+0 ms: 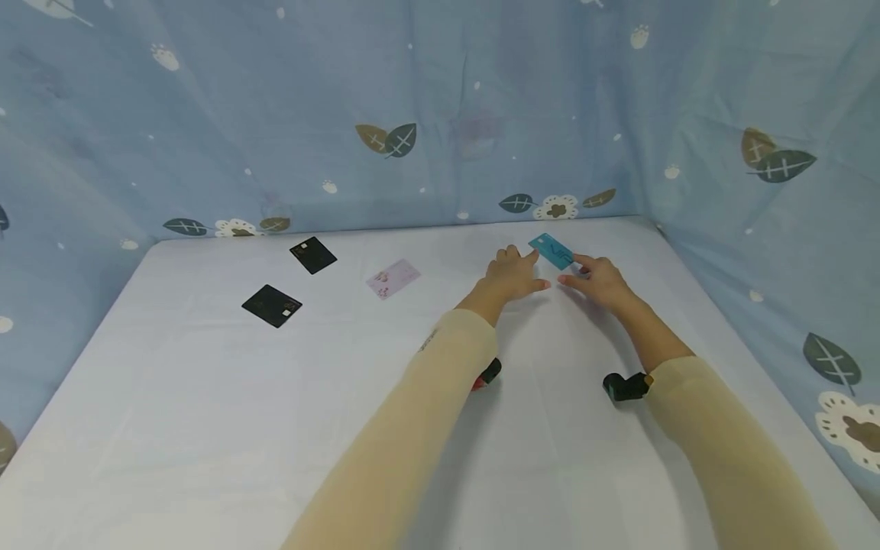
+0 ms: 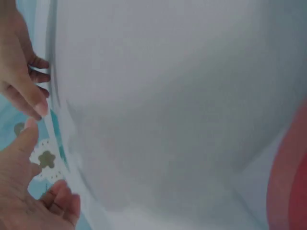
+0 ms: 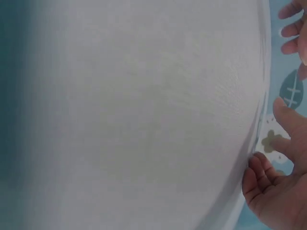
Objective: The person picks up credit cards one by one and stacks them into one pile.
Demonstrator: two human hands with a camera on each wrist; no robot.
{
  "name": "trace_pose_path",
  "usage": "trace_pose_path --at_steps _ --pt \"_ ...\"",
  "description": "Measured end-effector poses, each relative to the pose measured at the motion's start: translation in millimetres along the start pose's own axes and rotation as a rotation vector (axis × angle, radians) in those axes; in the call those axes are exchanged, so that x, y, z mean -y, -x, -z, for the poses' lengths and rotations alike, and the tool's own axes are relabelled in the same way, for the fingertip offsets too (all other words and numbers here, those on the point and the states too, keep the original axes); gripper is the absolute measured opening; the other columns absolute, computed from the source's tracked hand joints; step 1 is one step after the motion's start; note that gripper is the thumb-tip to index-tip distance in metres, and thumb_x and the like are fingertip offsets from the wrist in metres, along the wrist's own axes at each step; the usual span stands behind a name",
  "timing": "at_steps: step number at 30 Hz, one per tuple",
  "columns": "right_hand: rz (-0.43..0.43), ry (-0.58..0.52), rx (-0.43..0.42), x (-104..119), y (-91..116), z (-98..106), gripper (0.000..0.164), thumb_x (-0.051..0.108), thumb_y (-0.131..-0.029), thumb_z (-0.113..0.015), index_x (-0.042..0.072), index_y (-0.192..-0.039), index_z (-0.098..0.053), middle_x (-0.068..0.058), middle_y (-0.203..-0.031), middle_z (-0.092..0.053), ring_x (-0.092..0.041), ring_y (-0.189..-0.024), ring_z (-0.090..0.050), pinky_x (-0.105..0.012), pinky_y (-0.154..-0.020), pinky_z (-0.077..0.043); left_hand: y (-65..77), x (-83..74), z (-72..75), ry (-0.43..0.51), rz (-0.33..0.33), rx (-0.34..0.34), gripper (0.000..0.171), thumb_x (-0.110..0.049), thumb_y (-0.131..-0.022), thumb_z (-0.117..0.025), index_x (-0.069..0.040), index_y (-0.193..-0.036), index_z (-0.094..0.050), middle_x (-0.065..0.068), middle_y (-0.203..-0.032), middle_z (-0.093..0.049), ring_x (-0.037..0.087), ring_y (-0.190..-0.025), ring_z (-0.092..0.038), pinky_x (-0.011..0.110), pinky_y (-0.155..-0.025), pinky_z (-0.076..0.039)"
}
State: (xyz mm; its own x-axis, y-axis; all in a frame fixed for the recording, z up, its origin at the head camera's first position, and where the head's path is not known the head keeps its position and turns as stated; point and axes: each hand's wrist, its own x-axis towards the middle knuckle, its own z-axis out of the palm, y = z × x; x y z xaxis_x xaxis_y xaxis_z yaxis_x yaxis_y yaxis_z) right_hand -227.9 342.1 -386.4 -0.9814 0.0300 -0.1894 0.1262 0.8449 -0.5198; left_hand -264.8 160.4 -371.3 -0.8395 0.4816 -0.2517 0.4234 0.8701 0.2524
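Note:
A teal card (image 1: 551, 250) with dark lettering lies near the far edge of the white table, between the two hands. My left hand (image 1: 509, 275) is at its left side, a fingertip right at the card's edge. Over on its right, my right hand (image 1: 600, 283) reaches a fingertip to the other end. Both thumbs point inward below the card, apart from each other. In the left wrist view only a sliver of the teal card (image 2: 57, 134) shows beyond the fingers. The right wrist view has the right hand (image 3: 278, 187) with thumb and fingers spread apart.
Two black cards (image 1: 313, 255) lie to the left on the white tablecloth (image 1: 206, 428), one nearer than the other. A pink flowered card (image 1: 393, 279) sits between them and my left hand. Blue patterned curtain (image 1: 440, 92) closes off the back and sides.

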Motion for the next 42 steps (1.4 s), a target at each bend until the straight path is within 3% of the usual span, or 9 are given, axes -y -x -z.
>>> trace_pose_path --at_steps 6,13,23,27,32,33,38,42 --pt "-0.037 0.059 0.007 -5 -14 -6 0.076 0.047 -0.095 -0.049 0.000 -0.148 -0.022 -0.038 -0.132 -0.028 -0.050 -0.124 -0.033 -0.059 -0.102 -0.030 -7.4 -5.6 -10.1 0.084 0.040 0.006 0.076 -0.049 -0.089 -0.058 -0.032 -0.152 -0.017 0.010 -0.145 -0.027 0.022 -0.128 -0.031 0.035 -0.102 -0.036" --pt "-0.011 0.105 0.021 -11 -10 -12 0.074 0.049 -0.094 -0.049 0.006 -0.148 -0.023 -0.036 -0.131 -0.025 -0.048 -0.118 -0.033 -0.060 -0.097 -0.032 -9.3 -8.8 -16.3 0.040 0.034 0.038 0.085 -0.058 -0.087 -0.054 -0.032 -0.153 -0.006 0.008 -0.143 -0.023 0.021 -0.124 -0.035 0.035 -0.099 -0.040" --pt "0.091 0.080 -0.034 -19 -3 -16 0.061 0.039 -0.093 -0.057 0.006 -0.140 -0.039 -0.023 -0.113 -0.032 -0.035 -0.099 -0.032 -0.042 -0.077 -0.033 -3.8 -8.2 -5.4 -0.038 0.044 0.088 0.090 -0.064 -0.080 -0.058 -0.036 -0.151 -0.011 0.007 -0.145 -0.024 0.018 -0.122 -0.042 0.031 -0.098 -0.041" --pt "0.129 0.044 -0.042 -22 -1 -14 0.058 0.040 -0.093 -0.057 0.006 -0.138 -0.043 -0.023 -0.118 -0.033 -0.037 -0.103 -0.032 -0.044 -0.080 -0.034 -17.0 -7.5 -7.4 -0.114 0.020 0.106 0.087 -0.070 -0.079 -0.055 -0.040 -0.150 -0.013 0.005 -0.145 -0.022 0.017 -0.123 -0.041 0.030 -0.098 -0.040" --pt "0.125 -0.003 -0.053 -24 3 -12 0.058 0.039 -0.093 -0.058 0.007 -0.139 -0.043 -0.023 -0.123 -0.030 -0.038 -0.110 -0.029 -0.049 -0.086 -0.032 -21.0 -7.8 -12.0 -0.172 -0.020 0.088 0.082 -0.071 -0.082 -0.048 -0.040 -0.150 -0.016 0.005 -0.142 -0.022 0.018 -0.125 -0.037 0.031 -0.098 -0.040" --pt "0.127 0.003 -0.048 -24 3 -13 0.059 0.040 -0.093 -0.057 0.007 -0.140 -0.042 -0.023 -0.123 -0.030 -0.038 -0.111 -0.028 -0.049 -0.086 -0.031 -13.9 -9.1 -8.2 -0.172 -0.022 0.093 0.079 -0.069 -0.084 -0.046 -0.038 -0.151 -0.016 0.005 -0.143 -0.022 0.018 -0.127 -0.036 0.030 -0.100 -0.039" --pt "0.116 0.059 -0.037 -20 1 -15 0.068 0.045 -0.093 -0.054 0.004 -0.144 -0.035 -0.029 -0.129 -0.028 -0.043 -0.117 -0.028 -0.056 -0.093 -0.031 -8.1 -6.9 -11.5 -0.200 -0.020 0.080 0.077 -0.069 -0.086 -0.043 -0.037 -0.151 -0.016 0.006 -0.146 -0.019 0.019 -0.127 -0.035 0.031 -0.098 -0.039" --pt "0.059 0.104 -0.040 -11 -4 -20 0.079 0.050 -0.092 -0.053 -0.002 -0.146 -0.028 -0.032 -0.136 -0.028 -0.047 -0.124 -0.030 -0.061 -0.100 -0.030 -3.0 -2.4 -13.5 -0.205 -0.024 0.068 0.077 -0.069 -0.086 -0.043 -0.036 -0.151 -0.017 0.007 -0.143 -0.022 0.019 -0.122 -0.038 0.030 -0.094 -0.041"
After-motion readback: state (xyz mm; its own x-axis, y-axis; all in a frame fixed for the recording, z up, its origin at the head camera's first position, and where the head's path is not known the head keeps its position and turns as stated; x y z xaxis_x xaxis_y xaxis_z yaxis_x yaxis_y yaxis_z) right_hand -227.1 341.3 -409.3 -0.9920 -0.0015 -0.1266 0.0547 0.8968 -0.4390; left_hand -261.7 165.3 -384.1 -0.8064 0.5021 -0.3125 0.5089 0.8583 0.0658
